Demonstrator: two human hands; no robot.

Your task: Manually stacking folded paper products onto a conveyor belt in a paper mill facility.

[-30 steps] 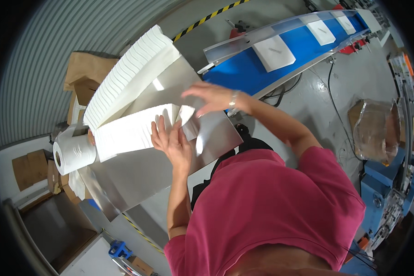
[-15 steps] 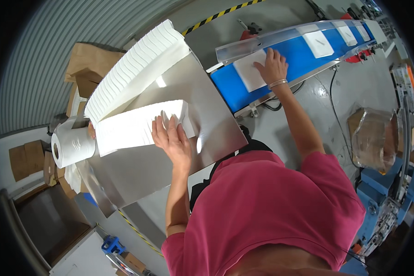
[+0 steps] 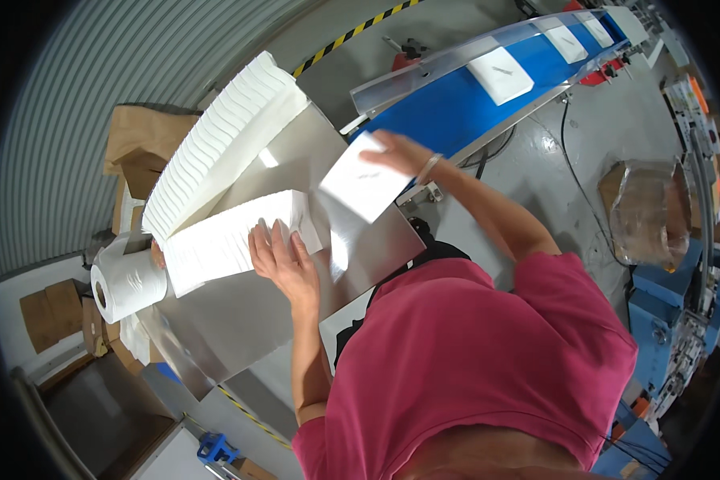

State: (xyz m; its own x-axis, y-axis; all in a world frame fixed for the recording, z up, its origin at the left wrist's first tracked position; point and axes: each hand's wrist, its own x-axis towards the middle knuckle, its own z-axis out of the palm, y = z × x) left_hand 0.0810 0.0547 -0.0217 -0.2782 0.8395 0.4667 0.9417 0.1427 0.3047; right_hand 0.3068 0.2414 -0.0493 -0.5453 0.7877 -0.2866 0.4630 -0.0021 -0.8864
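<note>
My right hand [image 3: 396, 156] grips a flat white square packet [image 3: 366, 180] by its far edge, slightly blurred by motion. The packet hangs over the right edge of the steel table [image 3: 240, 336], beside the blue conveyor belt [image 3: 432, 112]. My left hand [image 3: 284, 260] lies with fingers spread on the near side of a row of white packets [image 3: 224, 238] standing pressed together on the steel. Behind that row, a longer row of white folded packets [image 3: 216, 144] stands along the table's far edge.
Several white packets [image 3: 500, 74] lie spaced along the belt, under a clear side guard [image 3: 392, 88]. A white paper roll [image 3: 136, 284] sits at the table's left end, by cardboard boxes [image 3: 148, 140]. Fingertip-like shapes [image 3: 158, 256] show beside the roll. Blue machinery [image 3: 656, 312] stands at right.
My right hand has drawn back from the belt toward the table, bringing a packet with it. The packets on the belt appear shifted left. My left hand stays on the near row.
</note>
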